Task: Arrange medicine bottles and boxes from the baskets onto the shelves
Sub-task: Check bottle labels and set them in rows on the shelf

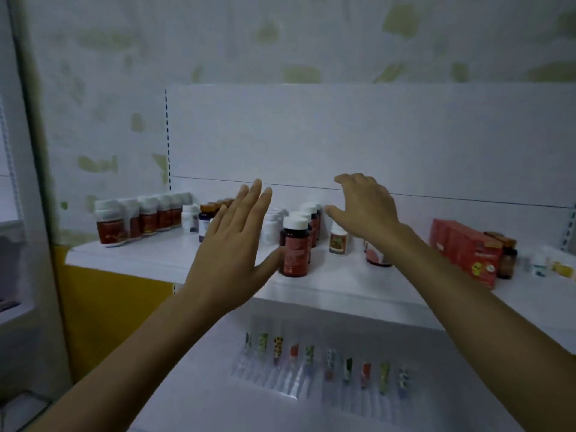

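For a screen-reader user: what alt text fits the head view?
Two open, empty hands reach toward a stocked white shelf: the left hand beside a red white-capped bottle, the right hand near a small jar. Red boxes stand to the right.

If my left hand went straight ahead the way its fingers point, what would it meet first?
Probably the small white plastic bottles just beyond the left hand; if it passes above them, the shelf's white back panel. Depth is unclear.
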